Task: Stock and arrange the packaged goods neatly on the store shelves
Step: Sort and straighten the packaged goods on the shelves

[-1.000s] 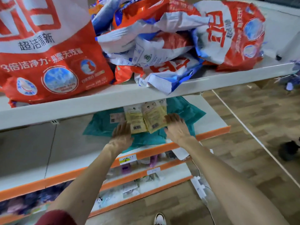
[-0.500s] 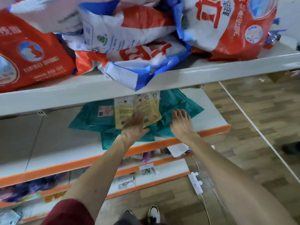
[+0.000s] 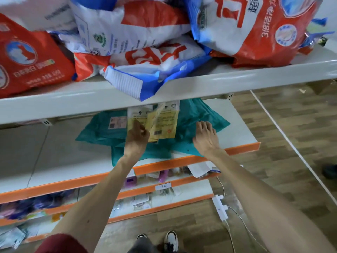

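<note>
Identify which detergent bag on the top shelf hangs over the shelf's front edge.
The blue-and-white bag in the middle: its ribbed end overhangs the top shelf; the red bags sit fully on it.

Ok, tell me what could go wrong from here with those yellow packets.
1. The left hand pinches only some of the yellow packets; the fanned ones could slide off the slick teal bags.
2. The blue-and-white bag overhangs the upper shelf edge directly above and might drop onto the hands.
3. The right hand pressing the teal bags may shift the pile.
</note>
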